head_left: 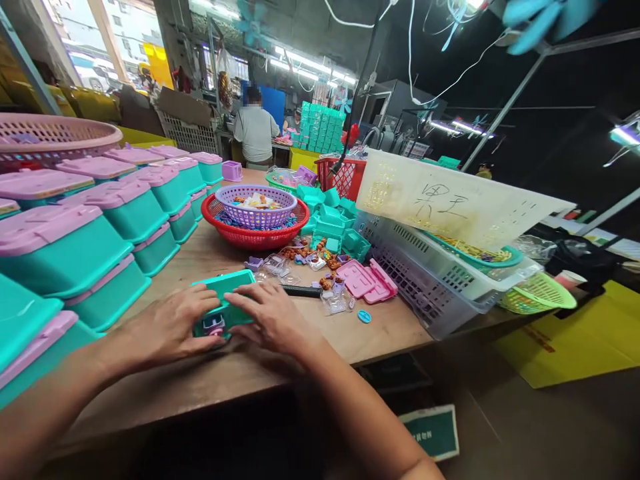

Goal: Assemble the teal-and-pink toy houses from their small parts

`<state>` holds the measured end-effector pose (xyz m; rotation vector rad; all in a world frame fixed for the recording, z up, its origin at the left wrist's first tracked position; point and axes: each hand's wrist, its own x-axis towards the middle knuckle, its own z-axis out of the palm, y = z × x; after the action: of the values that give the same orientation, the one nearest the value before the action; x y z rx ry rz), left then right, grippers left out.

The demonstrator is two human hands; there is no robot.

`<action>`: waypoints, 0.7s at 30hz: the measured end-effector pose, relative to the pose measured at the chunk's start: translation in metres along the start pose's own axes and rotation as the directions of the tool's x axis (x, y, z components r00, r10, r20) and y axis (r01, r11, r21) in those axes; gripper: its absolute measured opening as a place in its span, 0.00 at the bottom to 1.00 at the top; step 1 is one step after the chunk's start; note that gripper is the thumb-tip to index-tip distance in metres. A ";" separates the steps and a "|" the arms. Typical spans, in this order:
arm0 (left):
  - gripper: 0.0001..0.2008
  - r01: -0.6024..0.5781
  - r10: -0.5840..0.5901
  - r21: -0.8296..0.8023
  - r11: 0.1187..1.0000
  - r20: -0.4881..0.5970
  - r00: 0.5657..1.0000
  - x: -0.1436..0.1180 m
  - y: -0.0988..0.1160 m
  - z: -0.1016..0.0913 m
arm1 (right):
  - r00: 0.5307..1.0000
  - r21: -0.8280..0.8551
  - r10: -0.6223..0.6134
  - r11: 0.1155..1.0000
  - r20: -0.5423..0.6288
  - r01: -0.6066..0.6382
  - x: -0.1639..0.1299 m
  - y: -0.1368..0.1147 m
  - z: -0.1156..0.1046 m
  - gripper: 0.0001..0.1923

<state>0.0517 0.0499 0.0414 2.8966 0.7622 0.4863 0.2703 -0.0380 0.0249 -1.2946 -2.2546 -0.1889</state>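
Observation:
A small teal plastic box (226, 285) is held between my two hands near the table's front edge. My left hand (187, 317) is closed round its left side, thumb along the lower front. Fingers of my right hand (267, 313) grip the right side and cover part of it. Low in the box shows a small dark and purple piece with a pink part (215, 327). Just beyond lie a black rod-like thing (303, 291), clear plastic pieces (336, 303), pink lids (357, 279) and a blue oval piece (365, 317).
Stacked teal boxes with pink lids (127, 207) fill the left side. A red basket (250, 238) holding a purple basket (257, 217) stands ahead, beside piled teal boxes (330, 217). White crates (440, 200) edge the right. A person (255, 130) is at the back.

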 end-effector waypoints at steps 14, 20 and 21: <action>0.16 0.062 -0.067 0.074 0.995 0.069 0.995 0.120 0.125 0.045 | 0.704 -0.054 0.710 0.702 -0.031 -0.710 -0.063 0.131 -0.028 0.17; 0.18 0.197 -0.203 0.070 0.978 0.098 0.974 0.167 0.121 0.091 | 0.659 -0.036 0.747 0.659 -0.085 -0.751 -0.078 0.142 -0.036 0.16; 0.17 0.197 -0.203 0.061 0.978 0.103 0.974 0.172 0.118 0.094 | 0.667 -0.031 0.742 0.666 -0.074 -0.745 -0.079 0.141 -0.036 0.15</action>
<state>0.2788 0.0303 0.0224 2.8215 1.0483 0.2884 0.4336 -0.0366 -0.0041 -2.1000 -1.4936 0.0171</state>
